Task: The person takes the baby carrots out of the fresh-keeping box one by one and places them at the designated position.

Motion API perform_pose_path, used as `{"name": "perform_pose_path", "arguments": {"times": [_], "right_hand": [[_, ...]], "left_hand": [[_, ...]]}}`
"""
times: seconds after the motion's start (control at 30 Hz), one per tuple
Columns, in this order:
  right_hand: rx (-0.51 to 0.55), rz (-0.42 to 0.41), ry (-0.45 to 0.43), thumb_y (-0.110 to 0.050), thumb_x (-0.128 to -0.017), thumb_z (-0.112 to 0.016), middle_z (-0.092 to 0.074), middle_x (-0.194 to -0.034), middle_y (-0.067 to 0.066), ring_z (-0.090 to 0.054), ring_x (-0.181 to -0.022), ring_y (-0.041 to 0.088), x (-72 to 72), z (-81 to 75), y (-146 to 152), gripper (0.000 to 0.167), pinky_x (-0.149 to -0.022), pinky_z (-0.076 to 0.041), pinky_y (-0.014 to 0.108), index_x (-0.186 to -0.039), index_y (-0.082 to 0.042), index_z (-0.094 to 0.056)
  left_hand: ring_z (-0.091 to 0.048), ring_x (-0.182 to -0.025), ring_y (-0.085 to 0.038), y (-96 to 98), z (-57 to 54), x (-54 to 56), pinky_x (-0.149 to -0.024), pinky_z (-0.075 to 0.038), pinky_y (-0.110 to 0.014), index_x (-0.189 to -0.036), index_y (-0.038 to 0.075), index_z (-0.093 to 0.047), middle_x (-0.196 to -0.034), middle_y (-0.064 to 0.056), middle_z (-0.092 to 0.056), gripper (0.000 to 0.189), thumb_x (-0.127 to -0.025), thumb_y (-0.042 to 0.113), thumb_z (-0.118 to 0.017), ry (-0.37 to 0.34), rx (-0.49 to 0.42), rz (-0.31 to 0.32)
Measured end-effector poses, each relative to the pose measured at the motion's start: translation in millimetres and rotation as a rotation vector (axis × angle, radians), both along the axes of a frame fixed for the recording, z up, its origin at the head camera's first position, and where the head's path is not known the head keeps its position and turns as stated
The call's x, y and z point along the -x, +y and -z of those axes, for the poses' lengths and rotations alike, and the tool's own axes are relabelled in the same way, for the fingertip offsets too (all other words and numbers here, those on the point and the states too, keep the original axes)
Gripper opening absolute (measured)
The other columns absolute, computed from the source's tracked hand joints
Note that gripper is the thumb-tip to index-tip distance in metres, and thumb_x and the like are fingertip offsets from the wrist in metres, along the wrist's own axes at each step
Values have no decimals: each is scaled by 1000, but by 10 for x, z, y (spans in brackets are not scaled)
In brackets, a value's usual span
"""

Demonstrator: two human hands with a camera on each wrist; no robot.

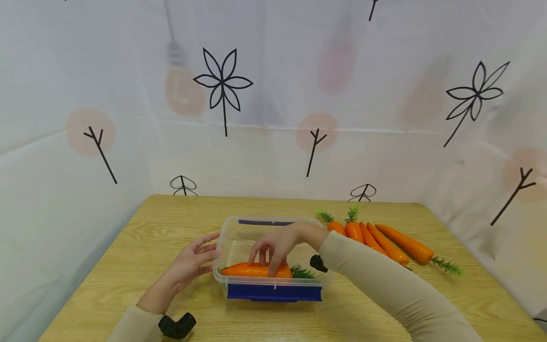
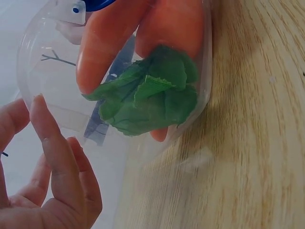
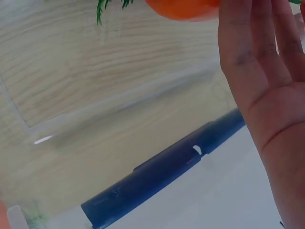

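A clear plastic container (image 1: 278,281) with blue latches stands near the middle of the table. Orange carrots with green tops lie inside; the upper carrot (image 1: 245,270) points left, its feathery top to the right. My right hand (image 1: 279,242) reaches down into the container and grips this carrot from above, fingers on the far side and thumb nearer. At the container's left end, my left hand (image 1: 192,261) rests its extended fingers against the wall. Through that wall, the left wrist view shows green leaves (image 2: 143,98) and a lower carrot (image 2: 171,28).
Several carrots (image 1: 389,244) with green tops lie side by side on the wooden table (image 1: 171,223), right of the container. A white patterned cloth (image 1: 273,156) hangs behind the table and along its sides. The front blue latch (image 1: 274,292) hangs outward.
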State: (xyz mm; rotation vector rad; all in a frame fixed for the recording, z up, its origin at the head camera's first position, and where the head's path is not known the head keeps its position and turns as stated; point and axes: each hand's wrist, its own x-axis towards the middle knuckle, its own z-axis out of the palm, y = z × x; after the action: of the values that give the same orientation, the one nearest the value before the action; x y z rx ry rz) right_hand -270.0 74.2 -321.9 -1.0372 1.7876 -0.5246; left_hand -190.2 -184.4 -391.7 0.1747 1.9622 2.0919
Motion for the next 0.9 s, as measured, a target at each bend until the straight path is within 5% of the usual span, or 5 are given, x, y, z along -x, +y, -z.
{"name": "perform_pose_path", "arguments": {"times": [0.23, 0.6, 0.9], "right_hand": [[11, -81, -35, -2, -85, -64, -57, -107, 1, -58, -89, 14, -5, 19, -19, 53, -68, -48, 24, -134, -11, -46], [41, -114, -17, -2, -84, -65, -53, -112, 0, -57, -99, 18, -30, -33, 2, 61, -83, -48, 27, -139, -14, -41], [89, -151, 1, 2, -80, -67, -49, -111, 5, -51, -89, 14, -75, -100, 131, 64, -76, -48, 25, -137, -12, -43]], "left_hand": [[-58, -102, -27, 1, 4, -4, -74, -53, -31, -144, 2, -29, -133, -24, -42, 65, -90, 13, -63, -2, -11, -4], [-58, -101, -27, 16, -12, -24, -74, -53, -30, -143, 1, -31, -132, -26, -43, 65, -89, 13, -64, -8, -4, -29], [-58, -100, -26, 18, -7, -38, -71, -53, -28, -143, 2, -31, -132, -23, -45, 65, -89, 12, -65, -6, -5, -33]]}}
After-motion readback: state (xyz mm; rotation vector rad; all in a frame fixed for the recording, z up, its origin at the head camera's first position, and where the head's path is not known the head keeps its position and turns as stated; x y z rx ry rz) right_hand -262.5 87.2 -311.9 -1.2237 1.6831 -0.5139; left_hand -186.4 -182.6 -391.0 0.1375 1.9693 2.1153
